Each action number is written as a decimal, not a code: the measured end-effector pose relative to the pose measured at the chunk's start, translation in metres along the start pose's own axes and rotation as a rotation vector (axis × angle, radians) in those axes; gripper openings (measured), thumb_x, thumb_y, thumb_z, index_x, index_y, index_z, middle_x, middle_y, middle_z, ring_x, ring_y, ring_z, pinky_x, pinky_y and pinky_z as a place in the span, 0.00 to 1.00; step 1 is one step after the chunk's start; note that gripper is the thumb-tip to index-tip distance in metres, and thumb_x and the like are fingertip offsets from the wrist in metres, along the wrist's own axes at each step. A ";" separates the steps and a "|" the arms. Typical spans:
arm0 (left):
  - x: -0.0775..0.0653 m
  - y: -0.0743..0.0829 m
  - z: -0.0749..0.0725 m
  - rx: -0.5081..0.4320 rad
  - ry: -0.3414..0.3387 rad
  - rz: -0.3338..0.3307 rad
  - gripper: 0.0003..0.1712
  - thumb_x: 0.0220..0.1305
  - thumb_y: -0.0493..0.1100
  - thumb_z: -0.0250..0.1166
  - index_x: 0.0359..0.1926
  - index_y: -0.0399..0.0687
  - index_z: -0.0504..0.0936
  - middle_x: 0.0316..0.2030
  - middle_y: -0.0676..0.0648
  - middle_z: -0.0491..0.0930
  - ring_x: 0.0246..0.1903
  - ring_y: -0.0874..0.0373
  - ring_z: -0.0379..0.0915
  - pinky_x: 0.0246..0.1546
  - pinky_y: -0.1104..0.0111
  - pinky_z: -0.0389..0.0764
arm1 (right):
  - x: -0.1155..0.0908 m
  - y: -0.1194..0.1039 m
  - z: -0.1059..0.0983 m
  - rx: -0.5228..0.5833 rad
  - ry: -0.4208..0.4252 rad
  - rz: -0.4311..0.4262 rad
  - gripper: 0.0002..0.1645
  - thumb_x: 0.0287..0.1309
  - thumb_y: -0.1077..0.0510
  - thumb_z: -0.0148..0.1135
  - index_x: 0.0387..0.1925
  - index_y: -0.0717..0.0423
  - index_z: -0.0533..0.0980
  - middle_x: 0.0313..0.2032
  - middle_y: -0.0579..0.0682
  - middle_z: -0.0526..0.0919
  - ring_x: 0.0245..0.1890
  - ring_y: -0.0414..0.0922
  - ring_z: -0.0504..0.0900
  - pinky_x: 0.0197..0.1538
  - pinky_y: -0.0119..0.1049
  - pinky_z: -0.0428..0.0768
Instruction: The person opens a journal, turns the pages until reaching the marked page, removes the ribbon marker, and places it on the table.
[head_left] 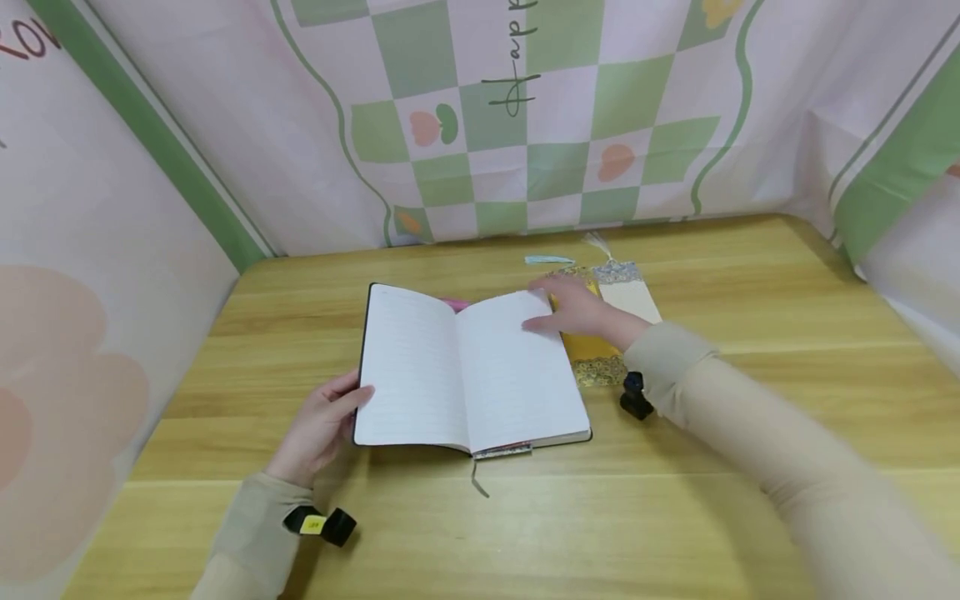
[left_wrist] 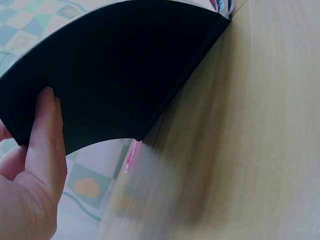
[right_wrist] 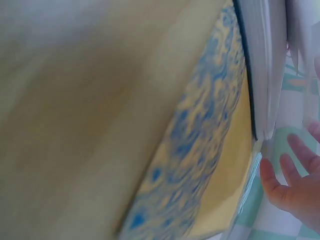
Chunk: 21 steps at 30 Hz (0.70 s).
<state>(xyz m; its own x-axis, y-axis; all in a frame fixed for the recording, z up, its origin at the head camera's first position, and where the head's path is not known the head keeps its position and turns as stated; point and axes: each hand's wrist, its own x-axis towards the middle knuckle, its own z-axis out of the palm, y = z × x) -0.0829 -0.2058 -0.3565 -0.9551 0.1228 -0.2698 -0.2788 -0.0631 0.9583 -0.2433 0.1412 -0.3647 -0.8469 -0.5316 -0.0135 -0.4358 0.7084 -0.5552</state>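
Observation:
An open notebook (head_left: 412,375) with a black cover (left_wrist: 115,70) and white pages lies spread in the middle of the table. My left hand (head_left: 318,425) grips its left edge, thumb on the page and fingers behind the cover. Over the upper right corner is my right hand (head_left: 576,310), its thumb above the right page; in the right wrist view its fingers are spread and loosely bent. A patterned strip (head_left: 502,451) and a grey ribbon (head_left: 480,482) stick out at the bottom of the notebook. Behind its top edge shows a pink tassel (head_left: 455,305).
Right of the notebook lies a yellow bookmark (head_left: 592,346) with patterned ends, partly under my right hand. Beside it is a white bookmark (head_left: 628,298) with a blue patterned end. A light blue tassel (head_left: 549,259) lies behind. A printed curtain (head_left: 495,175) hangs at the table's back edge.

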 end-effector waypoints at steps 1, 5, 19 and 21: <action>0.000 0.000 0.000 -0.001 0.001 -0.001 0.30 0.70 0.35 0.52 0.68 0.29 0.56 0.39 0.60 0.80 0.34 0.69 0.75 0.34 0.77 0.79 | 0.002 -0.002 0.001 -0.015 -0.006 -0.004 0.41 0.55 0.47 0.66 0.64 0.65 0.64 0.62 0.64 0.68 0.65 0.62 0.60 0.69 0.60 0.50; 0.001 -0.001 -0.001 -0.006 0.002 -0.004 0.30 0.70 0.35 0.52 0.69 0.29 0.56 0.39 0.60 0.80 0.34 0.69 0.75 0.34 0.78 0.79 | 0.009 -0.009 0.003 -0.042 -0.051 0.020 0.46 0.54 0.44 0.66 0.66 0.65 0.61 0.65 0.65 0.64 0.68 0.63 0.55 0.70 0.61 0.43; 0.001 -0.001 -0.002 0.004 0.004 -0.002 0.30 0.69 0.35 0.52 0.68 0.28 0.56 0.40 0.60 0.79 0.36 0.69 0.75 0.36 0.78 0.78 | 0.014 -0.015 0.010 -0.132 -0.093 0.064 0.48 0.46 0.41 0.71 0.64 0.61 0.66 0.59 0.66 0.66 0.62 0.62 0.55 0.63 0.57 0.60; 0.001 -0.002 -0.001 0.006 0.006 0.001 0.30 0.69 0.35 0.52 0.68 0.28 0.56 0.40 0.60 0.79 0.35 0.69 0.75 0.35 0.78 0.78 | 0.014 -0.015 0.011 -0.131 -0.093 0.070 0.47 0.46 0.41 0.72 0.64 0.60 0.67 0.58 0.65 0.66 0.61 0.60 0.55 0.62 0.56 0.62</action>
<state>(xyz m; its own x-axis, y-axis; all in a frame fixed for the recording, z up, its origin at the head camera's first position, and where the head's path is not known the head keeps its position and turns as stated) -0.0837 -0.2067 -0.3586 -0.9558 0.1173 -0.2696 -0.2775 -0.0574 0.9590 -0.2449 0.1177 -0.3657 -0.8473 -0.5153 -0.1285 -0.4180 0.7963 -0.4373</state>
